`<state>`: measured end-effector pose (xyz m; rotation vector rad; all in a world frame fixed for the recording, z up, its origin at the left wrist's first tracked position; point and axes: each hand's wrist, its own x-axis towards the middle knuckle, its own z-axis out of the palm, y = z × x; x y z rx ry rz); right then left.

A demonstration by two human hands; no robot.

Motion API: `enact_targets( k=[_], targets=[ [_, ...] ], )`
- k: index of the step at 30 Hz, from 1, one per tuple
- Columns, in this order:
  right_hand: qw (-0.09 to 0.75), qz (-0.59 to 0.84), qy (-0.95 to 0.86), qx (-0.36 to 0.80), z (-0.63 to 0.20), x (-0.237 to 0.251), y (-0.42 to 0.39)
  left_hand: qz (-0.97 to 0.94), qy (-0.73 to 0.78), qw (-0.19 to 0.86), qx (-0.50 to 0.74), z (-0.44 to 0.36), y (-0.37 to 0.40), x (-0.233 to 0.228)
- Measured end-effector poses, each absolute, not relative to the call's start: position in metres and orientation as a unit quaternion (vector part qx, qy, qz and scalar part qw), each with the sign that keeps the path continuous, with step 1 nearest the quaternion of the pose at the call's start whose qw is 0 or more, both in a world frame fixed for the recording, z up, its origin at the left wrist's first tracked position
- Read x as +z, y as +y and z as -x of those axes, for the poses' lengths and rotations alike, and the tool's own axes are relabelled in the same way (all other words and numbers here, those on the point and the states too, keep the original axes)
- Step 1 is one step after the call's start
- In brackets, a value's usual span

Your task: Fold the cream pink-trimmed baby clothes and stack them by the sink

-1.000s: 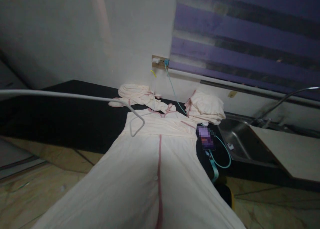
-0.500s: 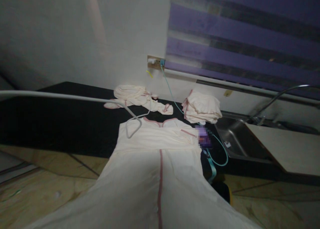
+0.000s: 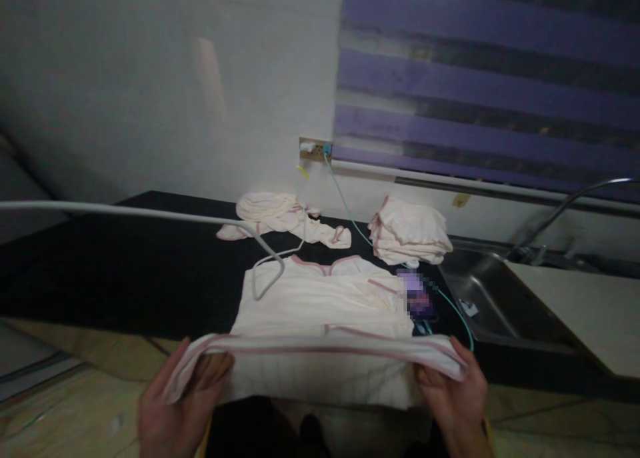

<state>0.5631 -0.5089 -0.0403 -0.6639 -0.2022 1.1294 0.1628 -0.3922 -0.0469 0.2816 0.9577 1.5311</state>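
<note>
Up comes the pink-edged hem, stretched between left hand and right hand, each grip closed on it; the cream gown, apparently now doubled, is spread beyond them on the bench.

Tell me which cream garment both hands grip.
The nearest, pink-trimmed cream cloth garment, held between left hand and right hand; the folded cream cloth stack and loose cream cloth heap lie untouched.

Both hands well apart, fingers curled (thumbs uppermost)
</note>
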Motion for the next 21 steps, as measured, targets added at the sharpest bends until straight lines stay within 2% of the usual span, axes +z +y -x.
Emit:
enact_targets(
  k=[4, 9, 12, 15, 18, 21],
  targets=[
    [0.79, 0.279, -0.136, 0.529, -0.565, -0.027, -0.441, -0.134, 0.364, 0.651, 0.653, -0.191, -0.34, -0.041],
    [0.772, 0.346, -0.177, 0.504, -0.579, -0.028, -0.35, -0.184, 0.376, 0.674, 0.609, -0.209, -0.277, -0.048],
    [0.748, 0.428, -0.243, 0.445, -0.583, -0.026, -0.304, -0.323, 0.418, 0.594, 0.607, -0.213, -0.245, -0.047],
    [0.647, 0.569, -0.356, 0.362, -0.579, -0.027, -0.275, -0.443, 0.449, 0.512, 0.583, -0.213, -0.224, -0.049],
    [0.575, 0.629, -0.412, 0.324, -0.57, -0.036, -0.271, -0.567, 0.461, 0.45, 0.513, -0.206, -0.214, -0.064],
    [0.529, 0.654, -0.478, 0.253, -0.555, -0.043, -0.289, -0.769, 0.451, 0.26, 0.372, -0.195, -0.212, -0.088]
  ],
)
